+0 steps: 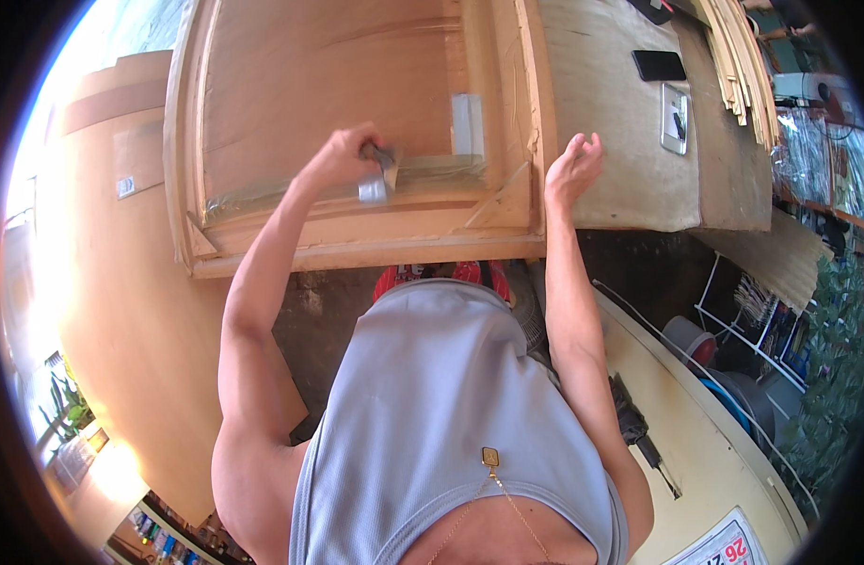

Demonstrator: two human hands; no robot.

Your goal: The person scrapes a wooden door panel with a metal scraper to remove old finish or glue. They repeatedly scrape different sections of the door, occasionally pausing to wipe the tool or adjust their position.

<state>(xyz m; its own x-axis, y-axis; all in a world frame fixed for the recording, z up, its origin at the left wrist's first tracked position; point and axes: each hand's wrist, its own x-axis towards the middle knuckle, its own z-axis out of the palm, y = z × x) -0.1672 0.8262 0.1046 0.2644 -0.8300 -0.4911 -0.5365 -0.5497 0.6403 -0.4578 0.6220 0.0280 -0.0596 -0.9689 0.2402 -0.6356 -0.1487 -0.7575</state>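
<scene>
My left hand point(347, 152) grips a small dark tool point(379, 152), blurred, perhaps a blade or scraper. A pale bluish piece point(372, 189) shows just below it; whether the two are joined is unclear. Both are above the lower part of a wooden frame point(375, 253) with a brown backing panel point(326, 85). Shiny clear tape point(432, 169) runs along the panel's lower edge, and a whitish strip point(467, 123) lies near its right side. My right hand point(574, 169) is at the frame's outer right edge, fingers loosely curled and apart, with nothing visible in it.
Beyond the right hand, a covered work surface point(622, 183) carries a black phone point(658, 66) and a silver phone-like object point(674, 120). Thin wooden strips point(739, 63) are stacked at upper right. A large board point(135, 282) is at left. A black-handled tool point(633, 424) rests on a cream surface point(714, 438).
</scene>
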